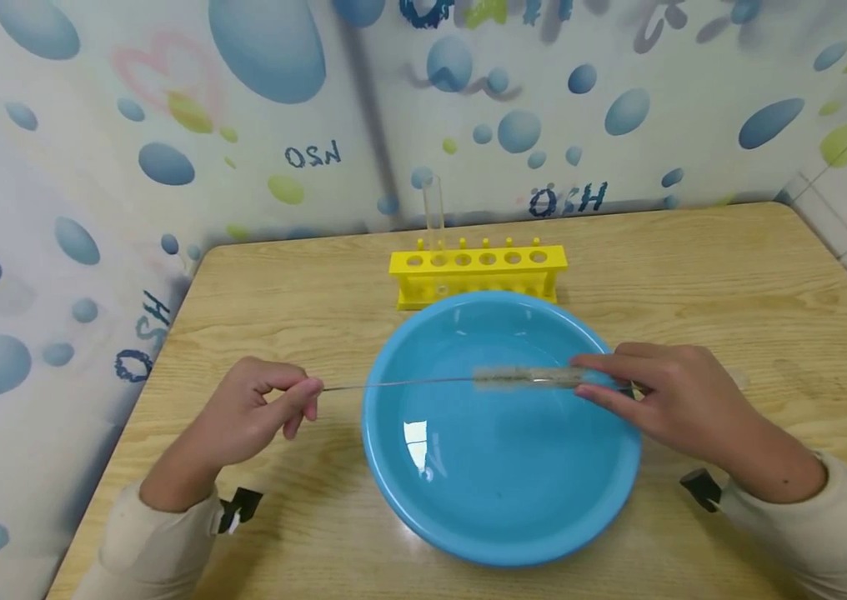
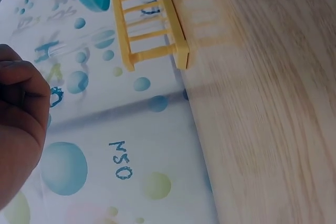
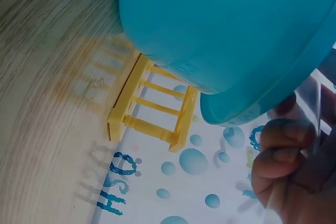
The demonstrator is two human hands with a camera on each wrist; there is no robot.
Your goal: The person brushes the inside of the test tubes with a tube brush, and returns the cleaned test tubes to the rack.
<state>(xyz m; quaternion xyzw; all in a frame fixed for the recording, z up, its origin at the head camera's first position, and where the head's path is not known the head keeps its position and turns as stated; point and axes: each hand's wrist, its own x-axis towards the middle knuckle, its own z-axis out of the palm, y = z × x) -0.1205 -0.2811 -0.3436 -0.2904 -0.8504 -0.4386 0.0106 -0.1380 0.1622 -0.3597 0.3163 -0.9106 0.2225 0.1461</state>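
In the head view my left hand pinches the thin wire handle of a test tube brush between thumb and fingers. The brush lies level above a blue basin that holds water. Part of its bristles is inside a clear test tube; the rest shows outside the mouth. My right hand grips the tube near its closed end, over the basin's right rim. Curled fingers of the left hand show in the left wrist view, and the right wrist view has the right hand around the clear tube.
A yellow test tube rack stands just behind the basin. Another clear test tube is upright in one of its holes. Behind the wooden table rises a patterned wall with blue and green spots.
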